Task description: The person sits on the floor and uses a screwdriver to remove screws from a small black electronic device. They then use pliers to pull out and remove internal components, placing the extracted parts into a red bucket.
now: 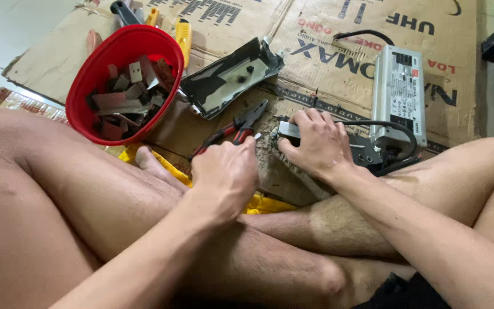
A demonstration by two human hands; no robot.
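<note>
My left hand [225, 171] is closed in a fist just in front of the red-handled pliers [236, 129]; a small pale tip sticks out beside its knuckles, but what it grips is hidden. My right hand [314, 143] presses down on a dark grey metal block [290, 130] that lies on the cardboard [315, 63], fingers wrapped over its top. A black cable [393, 127] runs from that block past my right hand toward a silver power-supply box [400, 91]. My crossed bare legs fill the lower half of the view.
A red plastic bowl [95, 68] with several grey metal scraps sits at the left. An open black metal housing [230, 80] lies beside it. Yellow-handled tools [183, 35] rest behind the bowl. Yellow cloth [172, 169] shows under my legs. Debris litters the cardboard.
</note>
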